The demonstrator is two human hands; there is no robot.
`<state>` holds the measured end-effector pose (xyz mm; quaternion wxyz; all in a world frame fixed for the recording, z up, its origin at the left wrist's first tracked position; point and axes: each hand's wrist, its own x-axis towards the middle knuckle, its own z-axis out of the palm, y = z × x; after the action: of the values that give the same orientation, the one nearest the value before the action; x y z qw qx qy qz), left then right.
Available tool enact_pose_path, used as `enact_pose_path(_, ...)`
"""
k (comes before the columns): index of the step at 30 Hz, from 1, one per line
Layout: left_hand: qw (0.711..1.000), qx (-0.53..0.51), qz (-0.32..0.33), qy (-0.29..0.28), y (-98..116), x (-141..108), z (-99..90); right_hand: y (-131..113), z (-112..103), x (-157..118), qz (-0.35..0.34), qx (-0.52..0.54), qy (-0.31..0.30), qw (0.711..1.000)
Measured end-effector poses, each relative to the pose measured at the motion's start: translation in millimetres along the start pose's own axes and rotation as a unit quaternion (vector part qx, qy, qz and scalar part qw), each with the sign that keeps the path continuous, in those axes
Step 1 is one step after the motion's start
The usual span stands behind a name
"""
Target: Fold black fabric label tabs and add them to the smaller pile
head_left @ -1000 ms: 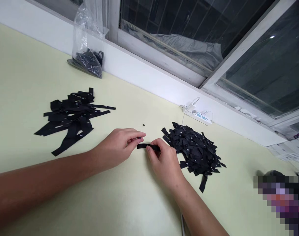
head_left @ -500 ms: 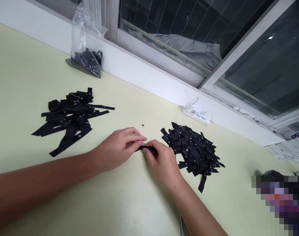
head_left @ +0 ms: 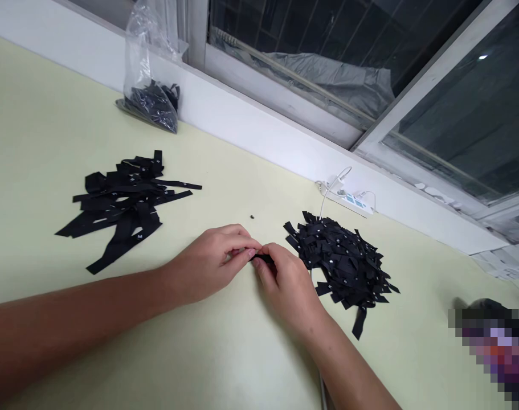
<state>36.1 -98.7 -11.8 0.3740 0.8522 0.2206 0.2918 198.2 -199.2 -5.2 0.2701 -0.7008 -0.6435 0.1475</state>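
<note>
Between my two hands is a short black fabric strip (head_left: 264, 258), mostly covered by my fingers. My left hand (head_left: 216, 259) pinches its left end between thumb and fingers. Closed on the other end is my right hand (head_left: 287, 279), its thumb and forefinger touching the left fingertips. A dense heap of black fabric strips (head_left: 347, 262) with small white marks lies just to the right of my right hand. Farther left, beyond my left forearm, a looser pile of longer black strips (head_left: 122, 196) is spread on the pale table (head_left: 191, 353).
A clear plastic bag (head_left: 150, 97) with black pieces inside stands against the wall ledge. A white power strip (head_left: 347, 199) with cables lies behind the right heap. One cable (head_left: 322, 390) runs beneath my right forearm. A tiny dark bit (head_left: 252, 216) lies beyond my hands.
My fingertips have come closer together, and less of the black strip shows between them. The view has shifted slightly; both piles look the same.
</note>
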Motion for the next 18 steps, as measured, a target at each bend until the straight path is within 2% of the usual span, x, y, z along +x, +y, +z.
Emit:
enact_pose_path(9,1.000,-0.011,0.009,0.022,-3.4,-1.3,1.3,0.8,2.1,0.4,-0.024,-0.043,-0.009,0.999)
enact_pose_path(18,0.999,-0.011,-0.040,0.021,-0.2,0.0,-1.7,-3.1,1.4,0.1,-0.018,-0.082,-0.020,0.996)
